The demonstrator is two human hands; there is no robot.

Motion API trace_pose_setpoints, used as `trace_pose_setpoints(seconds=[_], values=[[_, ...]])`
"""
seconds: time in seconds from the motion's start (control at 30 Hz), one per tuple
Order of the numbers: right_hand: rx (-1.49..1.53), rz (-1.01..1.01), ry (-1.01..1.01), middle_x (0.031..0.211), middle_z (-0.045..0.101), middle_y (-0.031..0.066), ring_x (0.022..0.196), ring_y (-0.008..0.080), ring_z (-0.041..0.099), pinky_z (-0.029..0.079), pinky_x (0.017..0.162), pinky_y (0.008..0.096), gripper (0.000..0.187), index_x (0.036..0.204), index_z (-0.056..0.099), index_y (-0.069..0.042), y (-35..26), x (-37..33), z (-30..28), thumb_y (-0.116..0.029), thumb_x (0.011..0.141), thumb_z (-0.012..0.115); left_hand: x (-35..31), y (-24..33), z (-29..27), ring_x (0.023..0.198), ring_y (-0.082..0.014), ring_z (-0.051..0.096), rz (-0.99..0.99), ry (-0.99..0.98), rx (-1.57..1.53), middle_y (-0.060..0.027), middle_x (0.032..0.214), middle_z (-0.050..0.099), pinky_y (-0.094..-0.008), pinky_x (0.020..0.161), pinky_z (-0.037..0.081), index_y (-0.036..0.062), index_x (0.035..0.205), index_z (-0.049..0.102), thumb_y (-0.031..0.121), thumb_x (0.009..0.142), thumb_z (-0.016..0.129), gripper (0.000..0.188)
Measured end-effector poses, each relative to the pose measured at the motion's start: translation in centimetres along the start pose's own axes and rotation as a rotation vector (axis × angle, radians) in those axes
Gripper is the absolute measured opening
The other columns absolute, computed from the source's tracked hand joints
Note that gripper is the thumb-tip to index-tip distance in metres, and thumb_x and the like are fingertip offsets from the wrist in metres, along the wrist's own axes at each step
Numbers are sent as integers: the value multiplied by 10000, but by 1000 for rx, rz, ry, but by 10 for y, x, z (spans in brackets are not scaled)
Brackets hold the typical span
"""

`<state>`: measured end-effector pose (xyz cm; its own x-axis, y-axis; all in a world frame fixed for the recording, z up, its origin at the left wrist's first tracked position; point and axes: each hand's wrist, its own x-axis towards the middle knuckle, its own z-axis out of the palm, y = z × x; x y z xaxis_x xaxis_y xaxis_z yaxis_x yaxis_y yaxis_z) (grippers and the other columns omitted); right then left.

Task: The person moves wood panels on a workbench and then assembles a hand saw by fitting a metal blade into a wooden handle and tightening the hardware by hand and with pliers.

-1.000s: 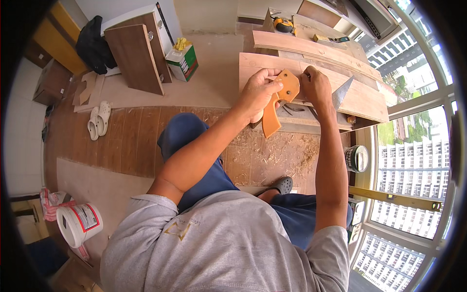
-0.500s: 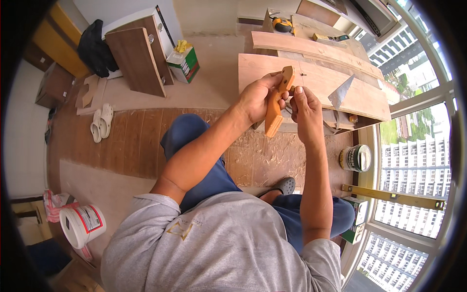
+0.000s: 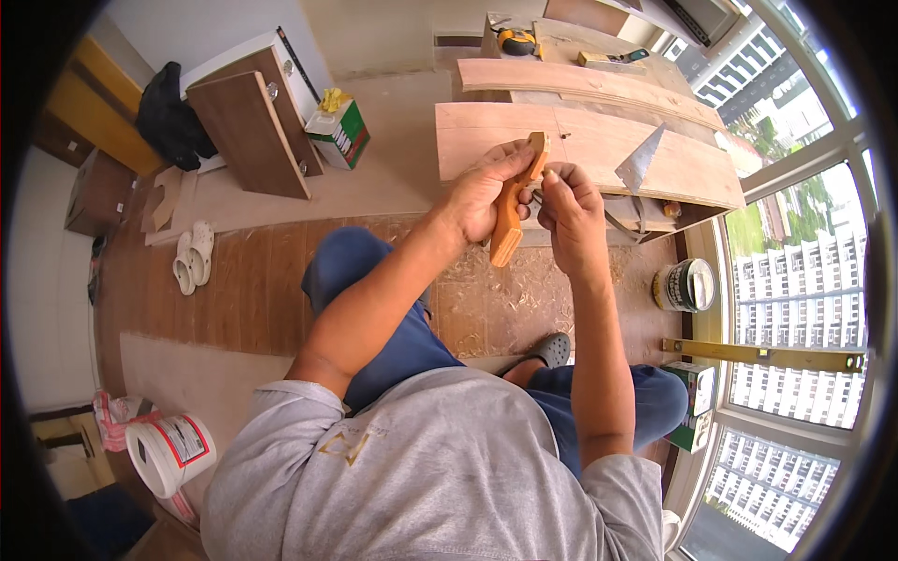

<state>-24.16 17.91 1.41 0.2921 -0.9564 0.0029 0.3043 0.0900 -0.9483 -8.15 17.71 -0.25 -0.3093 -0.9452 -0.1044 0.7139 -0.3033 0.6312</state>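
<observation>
My left hand [image 3: 482, 194] grips a curved orange wooden handle [image 3: 508, 222], shaped like a handsaw's handle, holding it upright and tilted above the front of the workbench. My right hand [image 3: 572, 210] is closed beside it, thumb and fingertips pinched against the handle's side. Whatever sits between those fingertips is too small to make out. Beyond my hands lies a pinkish plywood board [image 3: 486, 131] with a pencil line across it. To the right, a pointed silver metal blade [image 3: 641, 161] overlaps the board's front edge.
On the bench sit a second long board [image 3: 580, 82], a yellow-and-black tape measure [image 3: 515, 40] and a yellow-handled tool [image 3: 613, 58]. Wood shavings litter the floor [image 3: 505, 290]. A paint bucket [image 3: 690, 285] and a spirit level [image 3: 762, 356] stand by the window; a green-white box [image 3: 339, 131] is left.
The handle has turned more edge-on and shifted slightly left with both hands. My right fingers have changed position a little at its side. The whole view has shifted slightly.
</observation>
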Motion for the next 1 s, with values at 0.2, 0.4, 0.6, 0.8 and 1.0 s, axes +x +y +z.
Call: trace_pose_setpoints(seconds=[0.2,0.4,0.6,0.8,1.0], values=[[204,226,73,737,516,-48,549,16,364,294,485,195,290,1010,618,-65,-19,0,-1,-344,1051,551,-1,1,7,615,-80,585,-29,21,-130,-3,855,614,-242,482,498,142,1217,558,333,988,661,316],[-58,166,-25,774,545,-37,594,46,433,352,511,194,258,1000,602,-71,-18,1,1,-301,1074,513,1,1,5,614,-79,585,-7,-13,-45,-2,837,601,-240,485,506,142,1231,555,327,982,672,331],[296,254,1,806,621,-6,669,58,485,385,574,221,216,1072,586,-78,-18,2,-2,-290,1031,600,0,7,7,610,-58,563,-59,-51,-65,5,811,581,-195,473,477,116,1161,562,320,1005,638,268],[258,221,-23,810,630,25,653,83,519,402,571,219,206,1019,596,-60,-14,3,-4,-263,1015,632,0,3,6,616,-60,564,-11,-4,-13,-12,829,602,-207,478,486,114,1166,552,310,1006,638,267],[471,281,85,830,637,33,688,101,566,442,591,236,136,1016,603,-62,-17,5,-9,-194,1007,633,2,1,5,620,-65,574,-1,27,-23,-16,842,628,-213,492,497,112,1192,553,306,1004,642,284]])
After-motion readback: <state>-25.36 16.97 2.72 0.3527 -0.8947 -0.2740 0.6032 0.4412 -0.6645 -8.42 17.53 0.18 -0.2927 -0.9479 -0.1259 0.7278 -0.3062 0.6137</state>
